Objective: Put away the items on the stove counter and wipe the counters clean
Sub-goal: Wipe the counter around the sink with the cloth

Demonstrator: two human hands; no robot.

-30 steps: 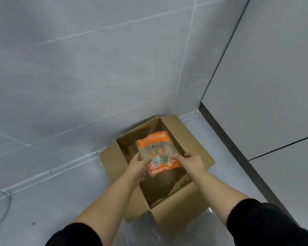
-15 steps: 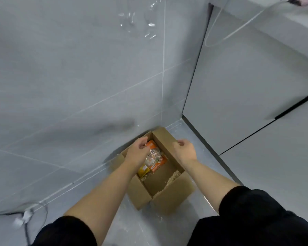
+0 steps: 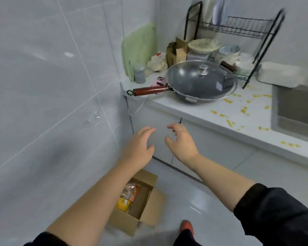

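**Left hand [image 3: 140, 146] and right hand [image 3: 182, 142] up out of the cardboard box [image 3: 127, 224]**

Both hands have risen from the box, which stands on the floor against the wall. The orange packet [image 3: 132, 191] lies inside, its long axis along the box. On the tabletop [image 3: 199, 110] sits a lidded wok [image 3: 201, 84], handle [image 3: 149, 90] pointing left, with yellow crumbs [image 3: 229, 123] beside it. The hands hover before the cabinet, fingers loosely spread, holding nothing.

A person in a black long-sleeved top: left sleeve [image 3: 43, 239] and right sleeve [image 3: 274, 213] end near the elbows, forearms uncovered, left hand [image 3: 139, 148] and right hand [image 3: 181, 142] bare. Below, a red shoe [image 3: 187, 226] under a dark trouser leg [image 3: 185, 239].
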